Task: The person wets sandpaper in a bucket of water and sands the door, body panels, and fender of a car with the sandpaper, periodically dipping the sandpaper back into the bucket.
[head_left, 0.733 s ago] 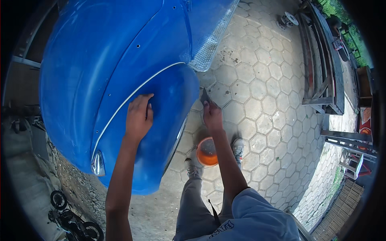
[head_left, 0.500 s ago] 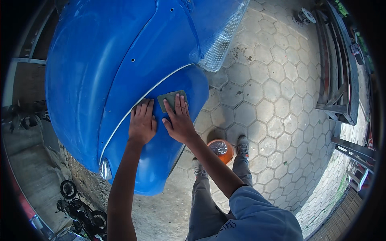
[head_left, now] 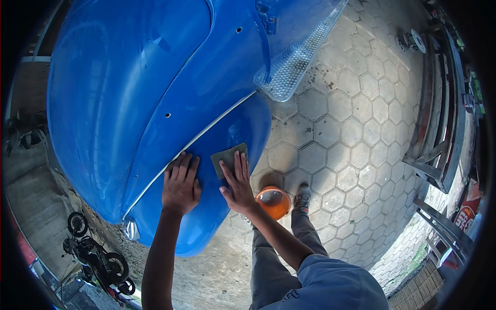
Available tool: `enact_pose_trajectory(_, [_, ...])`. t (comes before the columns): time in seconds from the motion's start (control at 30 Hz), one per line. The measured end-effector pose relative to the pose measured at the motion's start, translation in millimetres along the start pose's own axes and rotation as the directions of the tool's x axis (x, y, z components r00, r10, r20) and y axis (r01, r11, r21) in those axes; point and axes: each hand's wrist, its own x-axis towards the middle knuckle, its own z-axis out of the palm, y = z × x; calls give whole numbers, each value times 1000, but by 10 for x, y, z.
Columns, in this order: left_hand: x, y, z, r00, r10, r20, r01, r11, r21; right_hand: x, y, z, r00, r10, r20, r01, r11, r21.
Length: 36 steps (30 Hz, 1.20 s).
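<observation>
A blue car body (head_left: 108,98) with a rounded fender (head_left: 243,124) fills the upper left. A pale trim strip (head_left: 217,120) runs along the seam between fender and body. Flat on the fender, just beside that strip, rests my left hand (head_left: 180,186), its fingers stretched out and holding nothing. My right hand (head_left: 239,183) presses a grey-green square sheet, perhaps sandpaper (head_left: 223,157), against the fender with fingers laid flat over it. The thumb is spread away to the left. The underside of the sheet is hidden.
By my feet stands an orange bucket (head_left: 274,204) on hexagonal paving (head_left: 341,134). A clear textured panel (head_left: 289,77) juts out beyond the fender. A motorcycle (head_left: 98,258) is at the lower left, and a dark wooden bench (head_left: 439,113) lines the right side.
The view has shifted, so the hands and fender sit a little lower in it. My right hand and the sheet have slid slightly along the fender, farther from the left hand.
</observation>
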Motion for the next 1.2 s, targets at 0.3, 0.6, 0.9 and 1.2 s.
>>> enact_pose_trajectory(0.3, [192,125,67,997,14,-70,-20,996,-84,1416,1682,-442,988,154,-26,-152,986,63])
enact_pose_trajectory(0.6, [256,173,53,996,21,-83,-29,995,-94,1851,2166,-671,998,51,37,-60,944,325])
enact_pose_trajectory(0.9, [-21,-63,-17,1000,-7,-5,7,1000,0,735,1484,-40,998,-41,-48,51,973,226])
enact_pose_trajectory(1.2, [114,80,69,1000,4,-31,-5,1000,-23,520,2374,154,897,442,22,-293,557,777])
